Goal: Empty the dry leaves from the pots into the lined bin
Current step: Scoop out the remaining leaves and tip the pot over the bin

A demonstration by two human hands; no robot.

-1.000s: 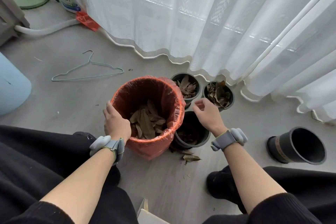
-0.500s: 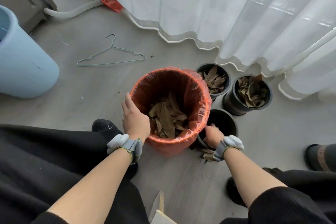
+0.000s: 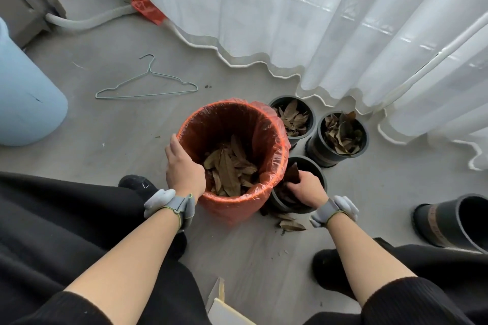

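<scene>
Perhaps leaves (image 3: 292, 175), half-hidden, in right hand (image 3: 307, 190).

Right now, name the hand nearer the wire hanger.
Left. The left hand grips the bin rim on the hanger side; the right hand is beyond the bin, gripping leaves in a pot.

You are looking down at a pale grey floor (image 3: 111, 129), daylight is glowing through a sheer white curtain (image 3: 290, 21) pooling along it, a wire hanger (image 3: 148, 94) is lying flat near a pale blue tub (image 3: 23, 100), a white hose (image 3: 87, 21) is curving behind.
</scene>
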